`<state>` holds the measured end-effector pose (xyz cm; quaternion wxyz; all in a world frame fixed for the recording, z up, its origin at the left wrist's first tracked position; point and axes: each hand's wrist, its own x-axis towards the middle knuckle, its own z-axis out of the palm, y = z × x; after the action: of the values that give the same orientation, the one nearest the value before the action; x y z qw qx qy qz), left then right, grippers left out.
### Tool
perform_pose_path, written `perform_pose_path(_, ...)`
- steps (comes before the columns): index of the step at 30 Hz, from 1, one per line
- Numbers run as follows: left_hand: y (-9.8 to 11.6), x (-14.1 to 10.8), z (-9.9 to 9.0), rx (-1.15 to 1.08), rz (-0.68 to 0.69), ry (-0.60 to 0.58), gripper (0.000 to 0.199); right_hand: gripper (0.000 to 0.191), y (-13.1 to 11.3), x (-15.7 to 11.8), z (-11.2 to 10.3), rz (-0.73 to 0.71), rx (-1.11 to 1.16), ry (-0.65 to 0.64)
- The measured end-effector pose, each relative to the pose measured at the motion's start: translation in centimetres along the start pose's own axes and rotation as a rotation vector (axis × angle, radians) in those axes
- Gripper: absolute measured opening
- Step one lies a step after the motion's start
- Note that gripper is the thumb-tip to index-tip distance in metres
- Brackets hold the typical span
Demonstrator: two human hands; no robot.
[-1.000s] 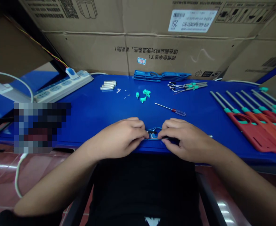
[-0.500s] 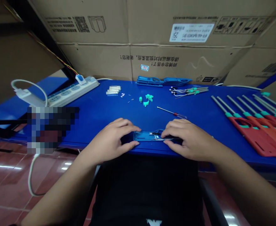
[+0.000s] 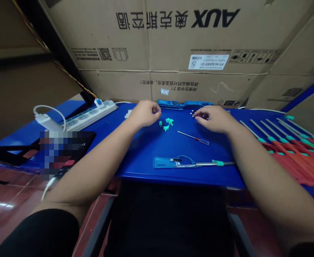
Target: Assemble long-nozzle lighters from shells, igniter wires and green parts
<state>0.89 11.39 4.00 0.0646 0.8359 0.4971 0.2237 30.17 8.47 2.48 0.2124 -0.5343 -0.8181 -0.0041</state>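
My left hand (image 3: pixel 146 113) is over the back of the table, its fingers curled together. Whatever they may hold is hidden. Under it, silver cylinders (image 3: pixel 128 113) are partly covered. My right hand (image 3: pixel 214 119) reaches over the wired metal tubes at the back right, with thumb and fingers apart and no held thing showing. Close to the table's front edge lies a blue lighter half-shell (image 3: pixel 162 162), open side up. A metal tube (image 3: pixel 210 164) with a green collar and thin wires rests in it. Small green clips (image 3: pixel 168 124) lie between my hands.
A screwdriver (image 3: pixel 197 138) lies mid-table. Blue shells (image 3: pixel 173 104) are stacked against the cardboard (image 3: pixel 157 43) at the back. Red and orange long-necked lighters (image 3: pixel 290 153) spread over the right side. On the left are a power strip (image 3: pixel 89 116) and a partly blurred dark object (image 3: pixel 84 146).
Both hands have let go of the blue shell and moved away to the back of the table. The shell with its tube now lies by itself. The view has tilted upward.
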Motion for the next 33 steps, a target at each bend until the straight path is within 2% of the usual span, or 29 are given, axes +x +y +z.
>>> perform_pose_path(2,-0.7,-0.1,1.8,-0.032,-0.011,-0.074,0.029,0.025,0.0,-0.7,0.5,-0.017,0.002,0.006)
perform_pose_path(4,-1.1,-0.4,2.7,-0.078,-0.03,-0.112,0.03,0.025,-0.4,-1.2,0.5,-0.02,0.006,0.024)
perform_pose_path(8,-0.8,-0.6,2.7,-0.154,-0.051,-0.126,0.015,0.022,-1.8,-1.5,0.1,-0.085,0.059,0.118)
perform_pose_path(10,-0.2,-0.8,2.4,-0.327,-0.036,-0.14,0.02,0.022,-2.8,-1.7,0.0,-0.164,0.121,0.177)
perform_pose_path(13,0.9,-1.3,2.2,-0.748,-0.029,-0.215,0.028,0.029,-4.5,-2.0,0.1,-0.375,0.163,0.169)
perform_pose_path(16,2.4,-2.2,1.5,-0.89,-0.017,-0.308,0.03,0.022,-5.8,-2.4,0.0,-0.536,0.09,0.178)
perform_pose_path(18,3.5,-3.5,0.5,-0.816,0.017,-0.3,0.031,0.019,-6.5,-2.9,-0.4,-0.551,0.051,0.192)
perform_pose_path(19,4.0,-4.5,0.0,-0.736,0.045,-0.25,0.031,0.018,-6.9,-3.4,-0.7,-0.54,0.047,0.188)
perform_pose_path(22,5.5,-8.6,-1.1,-0.368,0.152,0.059,0.029,0.015,-7.7,-5.3,-1.4,-0.457,0.089,0.137)
perform_pose_path(23,6.0,-10.2,-1.1,-0.288,0.18,0.092,0.025,0.015,-8.0,-6.1,-1.5,-0.433,0.122,0.099)
perform_pose_path(26,6.7,-14.3,0.4,-0.237,0.251,-0.07,0.021,0.015,-8.4,-8.4,-1.2,-0.373,0.176,-0.043)
perform_pose_path(28,6.8,-15.7,1.9,-0.255,0.214,-0.107,0.022,0.016,-8.5,-9.6,-0.7,-0.355,0.193,-0.097)
perform_pose_path(30,6.7,-16.2,3.1,-0.259,0.182,-0.108,0.021,0.018,-8.3,-10.3,-0.3,-0.349,0.214,-0.115)
perform_pose_path(33,6.6,-15.9,3.7,-0.271,0.173,-0.089,0.017,0.018,-8.0,-10.9,0.0,-0.352,0.247,-0.126)
